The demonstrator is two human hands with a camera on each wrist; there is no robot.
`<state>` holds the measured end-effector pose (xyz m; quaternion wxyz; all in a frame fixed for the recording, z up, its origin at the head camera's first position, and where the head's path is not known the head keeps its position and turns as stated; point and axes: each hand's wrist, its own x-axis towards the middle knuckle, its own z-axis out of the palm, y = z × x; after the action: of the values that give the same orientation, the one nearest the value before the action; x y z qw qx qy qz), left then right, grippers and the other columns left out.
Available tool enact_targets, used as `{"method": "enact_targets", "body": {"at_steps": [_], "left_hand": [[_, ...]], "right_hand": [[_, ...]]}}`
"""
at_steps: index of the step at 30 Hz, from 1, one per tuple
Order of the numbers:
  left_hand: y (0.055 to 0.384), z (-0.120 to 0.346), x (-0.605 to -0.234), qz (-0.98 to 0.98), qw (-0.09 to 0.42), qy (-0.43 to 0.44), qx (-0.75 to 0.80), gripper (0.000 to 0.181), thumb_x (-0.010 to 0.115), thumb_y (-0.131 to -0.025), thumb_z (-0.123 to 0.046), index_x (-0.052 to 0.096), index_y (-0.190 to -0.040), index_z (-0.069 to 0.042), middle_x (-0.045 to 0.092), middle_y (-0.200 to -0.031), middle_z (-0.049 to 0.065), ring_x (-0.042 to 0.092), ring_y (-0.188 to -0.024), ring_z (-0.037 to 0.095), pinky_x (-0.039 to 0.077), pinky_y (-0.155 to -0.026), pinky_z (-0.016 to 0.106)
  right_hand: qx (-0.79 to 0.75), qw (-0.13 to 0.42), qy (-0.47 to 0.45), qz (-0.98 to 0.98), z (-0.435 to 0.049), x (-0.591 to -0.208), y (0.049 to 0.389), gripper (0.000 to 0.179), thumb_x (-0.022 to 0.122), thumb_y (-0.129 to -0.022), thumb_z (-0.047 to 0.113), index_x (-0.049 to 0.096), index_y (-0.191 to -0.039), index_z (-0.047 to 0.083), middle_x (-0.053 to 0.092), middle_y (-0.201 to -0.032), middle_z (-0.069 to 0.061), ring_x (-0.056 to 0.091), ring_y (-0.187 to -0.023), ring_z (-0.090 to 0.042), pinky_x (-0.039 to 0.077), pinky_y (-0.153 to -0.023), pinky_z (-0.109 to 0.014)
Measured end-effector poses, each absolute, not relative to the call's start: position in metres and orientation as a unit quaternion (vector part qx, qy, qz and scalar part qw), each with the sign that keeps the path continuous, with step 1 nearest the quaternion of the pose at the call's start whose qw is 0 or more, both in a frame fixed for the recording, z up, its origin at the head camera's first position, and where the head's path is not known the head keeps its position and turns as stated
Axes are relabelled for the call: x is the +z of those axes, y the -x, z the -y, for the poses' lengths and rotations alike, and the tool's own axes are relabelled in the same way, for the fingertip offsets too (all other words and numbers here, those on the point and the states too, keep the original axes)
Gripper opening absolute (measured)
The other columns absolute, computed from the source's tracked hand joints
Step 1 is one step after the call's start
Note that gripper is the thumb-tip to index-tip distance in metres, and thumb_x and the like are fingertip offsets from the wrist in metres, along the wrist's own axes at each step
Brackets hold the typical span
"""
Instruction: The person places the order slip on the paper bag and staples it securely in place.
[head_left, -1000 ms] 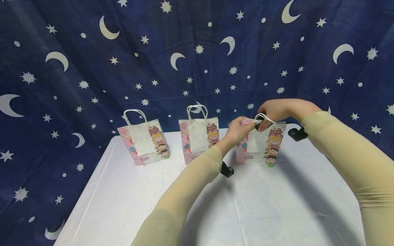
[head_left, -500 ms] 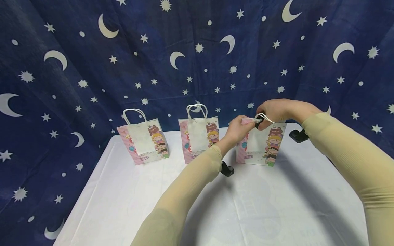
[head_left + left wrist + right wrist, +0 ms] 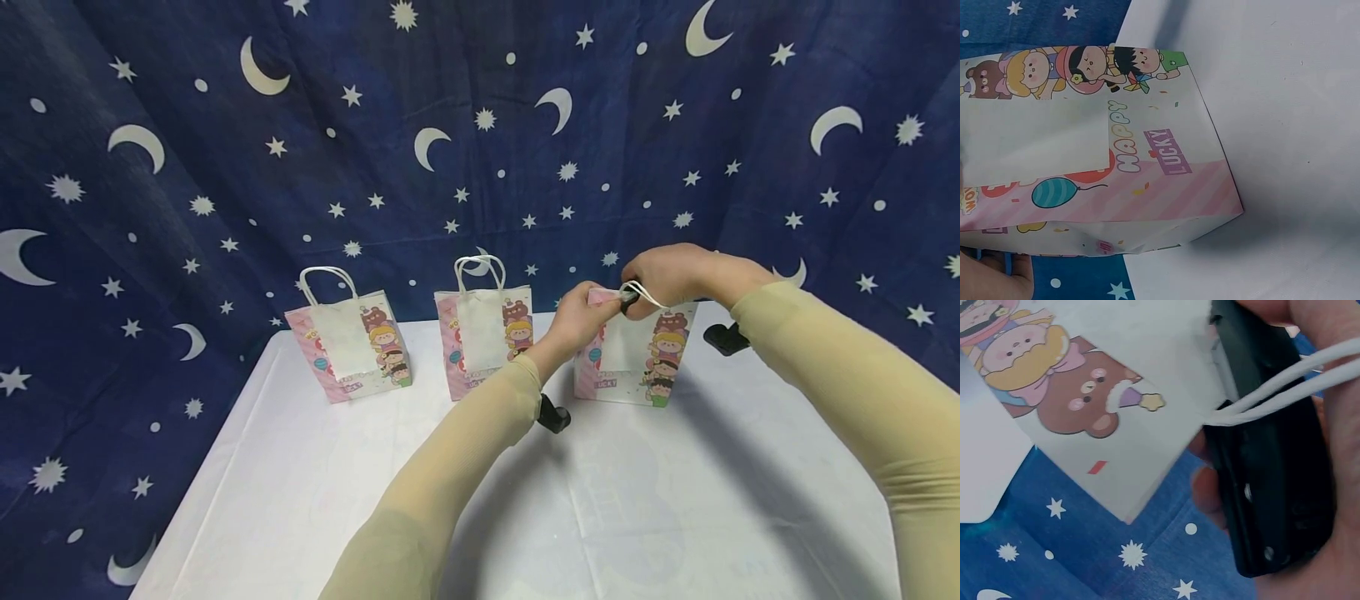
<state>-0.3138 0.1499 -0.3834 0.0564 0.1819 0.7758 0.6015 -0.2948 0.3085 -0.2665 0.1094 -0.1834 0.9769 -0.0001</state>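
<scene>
My left hand [image 3: 577, 319] grips the top left edge of the right-hand paper gift bag [image 3: 626, 358], which stands upright with cartoon children and a bear printed on it. In the left wrist view, part of that hand [image 3: 997, 278] shows behind the bag's side. My right hand [image 3: 667, 277] is wrapped round a black stapler [image 3: 1272, 469]. The stapler's jaws lie over the bag's top edge, beside the white cord handle [image 3: 1297, 378], which crosses over the stapler. In the head view the right hand covers most of the stapler.
Two matching paper bags with upright white handles stand farther left, one at the left [image 3: 352, 350] and one in the middle [image 3: 480, 333]. They share a white-covered table [image 3: 300, 500]. Behind it hangs a dark blue curtain [image 3: 300, 208] with moons and stars.
My right hand has shifted slightly left and its wrist has dipped, leaving less of the stapler in sight. The left hand and the bags have stayed in place.
</scene>
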Motion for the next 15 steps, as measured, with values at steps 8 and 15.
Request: {"method": "enact_targets", "body": {"at_steps": [8,15], "left_hand": [[0.3137,-0.1512,-0.3858,-0.778,0.049,-0.184,0.598,0.016,0.070,-0.099,-0.026,0.063,-0.106,-0.013,0.061,-0.086,-0.002,0.054,-0.074,0.011,0.046,-0.061,0.024],[0.3139,-0.1517,-0.3843,-0.779,0.040,-0.184,0.598,0.016,0.071,-0.099,-0.024,0.064,-0.106,-0.011,0.062,-0.087,-0.003,0.054,-0.075,0.011,0.045,-0.063,0.024]], "right_hand": [[0.022,0.079,0.178,-0.981,-0.3099,-0.2744,0.2941,0.032,0.078,-0.080,0.048,0.068,-0.089,0.018,0.059,-0.074,0.003,0.054,-0.068,-0.019,0.040,-0.059,-0.037],[0.017,0.080,0.171,-0.982,-0.3097,-0.2735,0.2948,0.042,0.081,-0.079,0.055,0.070,-0.094,0.017,0.062,-0.077,0.003,0.056,-0.071,-0.020,0.042,-0.061,-0.039]]}}
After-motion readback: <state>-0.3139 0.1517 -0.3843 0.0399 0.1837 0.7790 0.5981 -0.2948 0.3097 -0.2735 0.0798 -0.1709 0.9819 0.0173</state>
